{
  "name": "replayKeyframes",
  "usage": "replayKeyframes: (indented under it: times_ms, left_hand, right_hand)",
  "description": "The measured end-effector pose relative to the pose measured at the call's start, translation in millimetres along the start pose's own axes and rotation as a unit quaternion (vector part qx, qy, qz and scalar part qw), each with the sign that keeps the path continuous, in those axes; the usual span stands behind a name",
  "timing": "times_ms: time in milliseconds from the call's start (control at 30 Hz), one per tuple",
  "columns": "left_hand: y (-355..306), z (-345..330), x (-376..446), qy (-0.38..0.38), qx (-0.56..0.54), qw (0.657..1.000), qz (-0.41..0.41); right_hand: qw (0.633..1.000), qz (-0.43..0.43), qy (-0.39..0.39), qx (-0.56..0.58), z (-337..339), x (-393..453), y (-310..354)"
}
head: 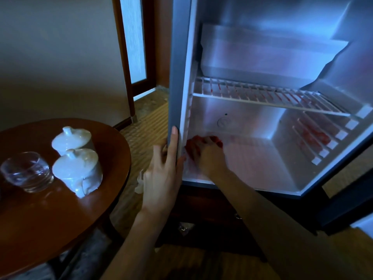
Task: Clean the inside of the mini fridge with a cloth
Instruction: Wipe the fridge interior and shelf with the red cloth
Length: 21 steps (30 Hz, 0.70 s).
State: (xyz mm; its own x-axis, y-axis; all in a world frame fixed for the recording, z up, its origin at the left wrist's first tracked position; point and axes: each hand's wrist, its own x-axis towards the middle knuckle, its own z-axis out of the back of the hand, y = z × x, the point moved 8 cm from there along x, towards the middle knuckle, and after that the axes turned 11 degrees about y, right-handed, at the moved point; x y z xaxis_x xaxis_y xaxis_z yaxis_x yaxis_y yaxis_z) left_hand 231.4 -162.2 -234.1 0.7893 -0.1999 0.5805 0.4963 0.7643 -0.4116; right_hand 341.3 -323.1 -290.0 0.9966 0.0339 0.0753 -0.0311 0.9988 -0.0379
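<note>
Currently: fridge [262, 138] open, sitting on a dark wooden cabinet [212, 211], interior pale and lit bluish. Wire shelf [268, 96] across the middle, white compartment [262, 57] above it at the top. Red cloth [193, 143] low in the front-left corner of the fridge floor, partly hidden under the right hand [207, 158]. Right hand clenched round the cloth, pressing it down on the floor next to the left wall. Reddish reflections on the floor and shelf wires. Left hand [163, 170] released, fingers straight, lying along the grey front-left edge of the fridge, fingertips up. Round wooden tabletop [60, 199] just left of the fridge, well apart from the cloth; carrying two white lidded cups [77, 168] touching each other and a clear glass [27, 171] beside them. Crumpled white scrap [139, 183] on the floor between tabletop and cabinet. Wood-framed door with frosted panel [133, 37] behind.
</note>
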Motion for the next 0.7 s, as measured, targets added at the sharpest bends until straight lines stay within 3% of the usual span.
replayKeyframes:
  times_ms: [200, 333, 533, 700]
  left_hand:
    - [-0.7, -1.8, -0.5, 0.012, -0.002, 1.0, -0.008]
    - [1.3, -0.2, 0.7, 0.009, -0.008, 1.0, -0.01]
    - [4.4, 0.8, 0.1, -0.023, 0.006, 1.0, -0.011]
    - [3.3, 3.4, -0.7, -0.026, -0.004, 1.0, -0.01]
  right_hand:
    - [0.986, 0.065, -0.09, 0.125, 7.5, -75.8, 17.0]
    - [0.996, 0.035, -0.031, 0.075, 5.5, -22.6, 13.2]
    - [0.99, -0.004, 0.011, 0.141, 1.6, 51.7, -6.0]
    - [0.996, 0.008, -0.039, 0.083, 9.5, 13.8, 5.7]
